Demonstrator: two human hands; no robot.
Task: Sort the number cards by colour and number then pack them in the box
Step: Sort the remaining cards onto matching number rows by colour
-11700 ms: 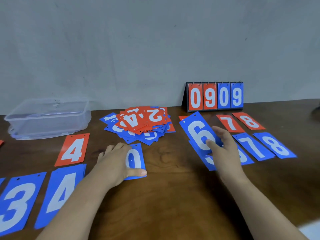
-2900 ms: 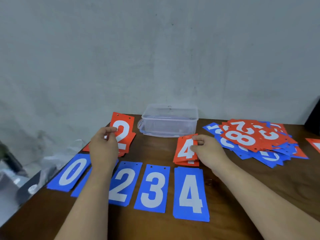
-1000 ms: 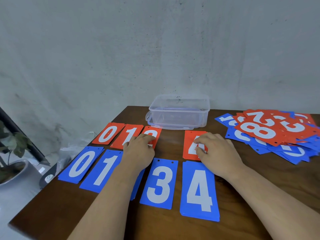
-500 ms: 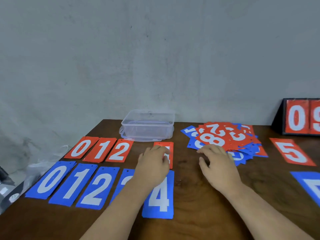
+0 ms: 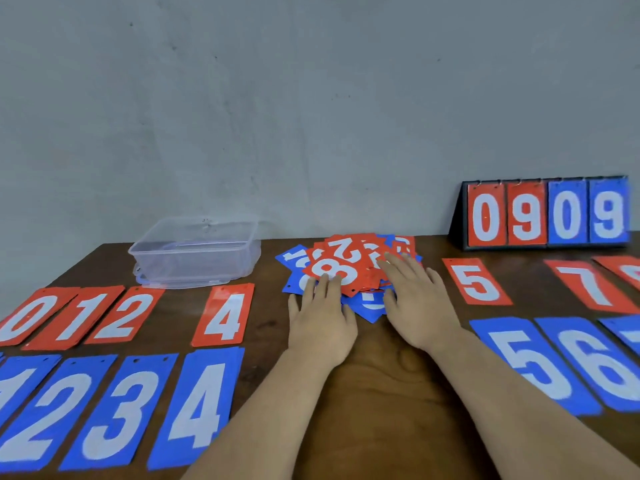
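Head view, looking down across the dark brown wooden table (image 5: 381, 375). I see both bare hands out on the loose pile of red and blue number cards (image 5: 346, 252) at mid-table.

- The left hand (image 5: 322, 320) lies flat with its fingers straight and close together. Its tips touch the pile's near-left edge at the red 8 card (image 5: 341, 268) on top, and it grips nothing.
- The right hand (image 5: 415, 303) is palm down on the pile's right side, fingers straight and spread, with nothing gripped (how hard it presses I can't tell).

Sorted cards lie flat in two rows on either side of the pile.

- Left, far row: red 0 card (image 5: 24, 320), red 1 card (image 5: 81, 317) and red 2 card (image 5: 126, 315) side by side, then a gap, then red 4 card (image 5: 223, 315).
- Left, near row: blue 1 card (image 5: 17, 386) (cut by the frame edge), blue 2 card (image 5: 48, 417), blue 3 card (image 5: 117, 414) and blue 4 card (image 5: 201, 407), each just beside the next.
- Right, far row: red 5 card (image 5: 476, 280), with red 7 card (image 5: 588, 285) well apart from it.
- Right, near row: blue 5 card (image 5: 530, 362), with blue 6 card (image 5: 595, 362) just beside it.
- More cards at the right edge are too cut off for me to read.

The clear rectangular plastic box (image 5: 197, 251) sits toward the table's far side, left of the pile and apart from it, just behind the red 2 card.

A black flip scoreboard (image 5: 547, 213) stands upright at far right against the grey wall (image 5: 311, 98), showing 0 9 in red and 0 9 in blue.
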